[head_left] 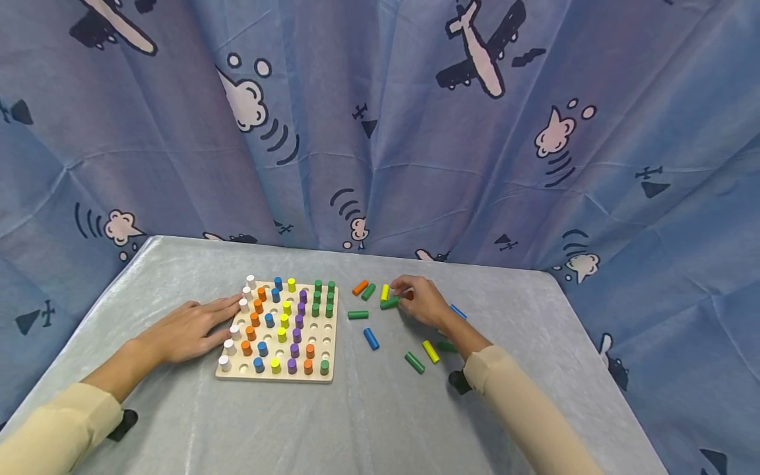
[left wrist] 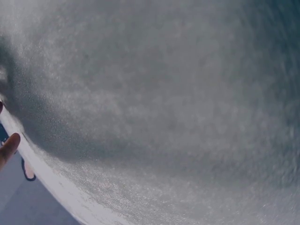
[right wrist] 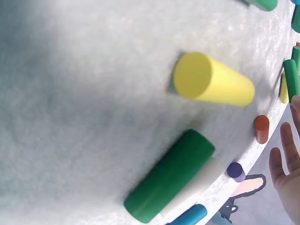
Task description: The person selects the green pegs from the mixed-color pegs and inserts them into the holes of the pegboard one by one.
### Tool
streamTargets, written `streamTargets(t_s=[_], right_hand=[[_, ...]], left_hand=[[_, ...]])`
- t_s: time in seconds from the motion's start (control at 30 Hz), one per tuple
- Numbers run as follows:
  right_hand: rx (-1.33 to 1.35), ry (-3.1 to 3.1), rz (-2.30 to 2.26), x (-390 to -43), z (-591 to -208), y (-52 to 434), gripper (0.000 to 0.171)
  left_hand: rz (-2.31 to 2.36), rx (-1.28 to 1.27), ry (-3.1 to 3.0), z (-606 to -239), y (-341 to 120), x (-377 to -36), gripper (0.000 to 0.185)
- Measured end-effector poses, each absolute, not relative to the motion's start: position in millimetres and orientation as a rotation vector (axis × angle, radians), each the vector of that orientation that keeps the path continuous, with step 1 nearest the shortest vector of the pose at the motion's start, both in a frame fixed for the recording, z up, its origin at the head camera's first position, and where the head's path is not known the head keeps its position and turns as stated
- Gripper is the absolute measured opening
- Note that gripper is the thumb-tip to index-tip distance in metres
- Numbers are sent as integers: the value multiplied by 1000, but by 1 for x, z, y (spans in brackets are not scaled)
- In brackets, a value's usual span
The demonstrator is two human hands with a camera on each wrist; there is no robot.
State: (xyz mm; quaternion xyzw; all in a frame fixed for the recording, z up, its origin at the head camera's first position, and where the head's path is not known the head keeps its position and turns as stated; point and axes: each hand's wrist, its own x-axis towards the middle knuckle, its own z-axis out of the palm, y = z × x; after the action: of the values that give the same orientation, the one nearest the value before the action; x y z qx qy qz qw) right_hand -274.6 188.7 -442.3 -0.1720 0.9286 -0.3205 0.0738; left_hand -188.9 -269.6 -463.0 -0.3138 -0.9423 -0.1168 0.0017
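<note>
A wooden peg board point(head_left: 328, 333) holds rows of white, orange, blue, yellow, purple and green pegs, with several empty holes on its right side. My left hand point(head_left: 221, 318) lies flat on the table against the board's left edge, its fingertips by the white pegs point(head_left: 229, 346). My right hand point(head_left: 401, 295) reaches among loose pegs right of the board. Its fingertips point(right wrist: 287, 152) sit at a lying green peg point(head_left: 388, 303) and an orange-red peg point(head_left: 407, 295), with no grip visible. In the right wrist view a yellow peg point(right wrist: 213, 83) and a green peg point(right wrist: 169, 176) lie close under the wrist.
More loose pegs lie on the grey table point(head_left: 380, 422): orange point(head_left: 360, 287), green point(head_left: 358, 315), blue point(head_left: 371, 338), yellow point(head_left: 431, 351), and another green point(head_left: 414, 362). A blue airplane-print curtain point(head_left: 380, 132) hangs behind and to both sides. The left wrist view shows only tabletop point(left wrist: 164, 117).
</note>
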Motion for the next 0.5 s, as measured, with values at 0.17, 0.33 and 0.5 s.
streamTargets(t_s=[0.17,0.33,0.5], right_hand=[[-558,2772,-999,-275,-439,185,32],[-589,2759,-1012,-274,-436,181,30],[-600,2756,-1041,-274,-436,175,30]], left_hand=[[-364,-986,-2953,-463,-270,-189,57],[-362,-984,-2956,-463,-270,-189,57],[-361,-980,-2964,-463,-270,-189,57]])
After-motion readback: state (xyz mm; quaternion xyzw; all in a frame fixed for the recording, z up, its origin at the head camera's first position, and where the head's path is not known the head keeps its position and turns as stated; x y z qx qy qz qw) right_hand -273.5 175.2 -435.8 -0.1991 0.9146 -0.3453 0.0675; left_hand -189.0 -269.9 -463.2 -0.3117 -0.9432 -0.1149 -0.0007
